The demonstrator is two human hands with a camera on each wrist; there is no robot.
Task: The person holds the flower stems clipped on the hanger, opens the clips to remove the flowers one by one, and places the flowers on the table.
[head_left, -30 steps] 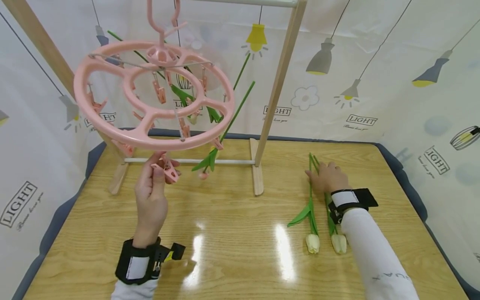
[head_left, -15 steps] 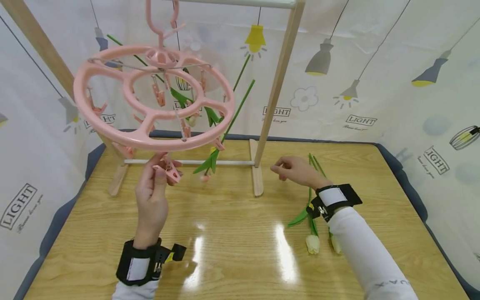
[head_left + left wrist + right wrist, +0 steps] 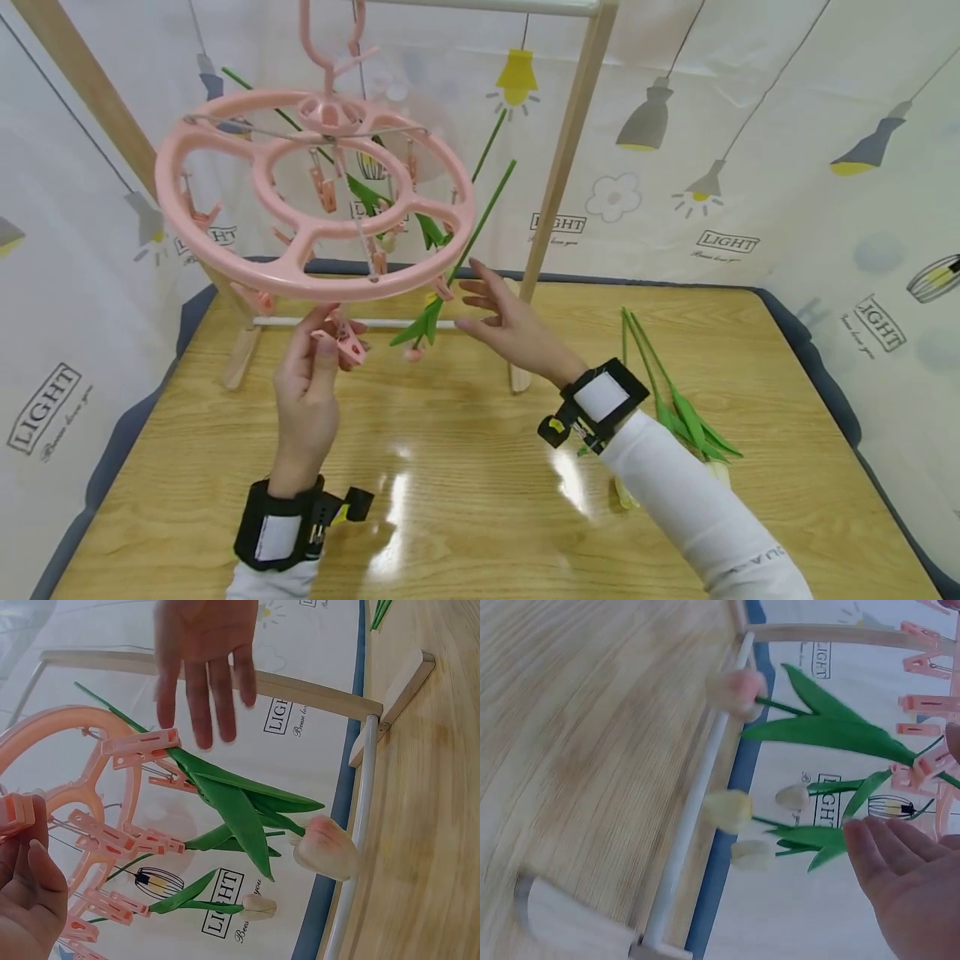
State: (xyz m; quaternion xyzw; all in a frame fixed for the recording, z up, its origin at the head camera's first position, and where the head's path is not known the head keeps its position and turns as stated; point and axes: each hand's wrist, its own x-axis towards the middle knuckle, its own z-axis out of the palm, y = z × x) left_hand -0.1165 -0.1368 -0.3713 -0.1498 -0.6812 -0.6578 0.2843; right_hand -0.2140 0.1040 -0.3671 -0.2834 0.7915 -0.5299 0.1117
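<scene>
Since a second ago the right hand [image 3: 513, 329] has left the two loose tulips [image 3: 686, 417] and come across to the hanging pink tulip [image 3: 427, 323]. One loose tulip has swung round, its blossom end now nearer the right edge of the worktop [image 3: 450, 508]; both sets of stems point to the far edge. The right sleeve [image 3: 697, 508] partly covers their blossoms.

A wooden rack [image 3: 570, 150] stands along the far edge, towards the far left corner, carrying a pink ring hanger [image 3: 330, 289]. More tulips hang behind the pink one, blossoms down. The right hand hides part of the rack's right foot.

The right hand's fingers are straight and spread; whether they touch the tulip I cannot tell. The left hand [image 3: 307, 404] pinches a pink clip [image 3: 349, 346] below the ring's near rim.
</scene>
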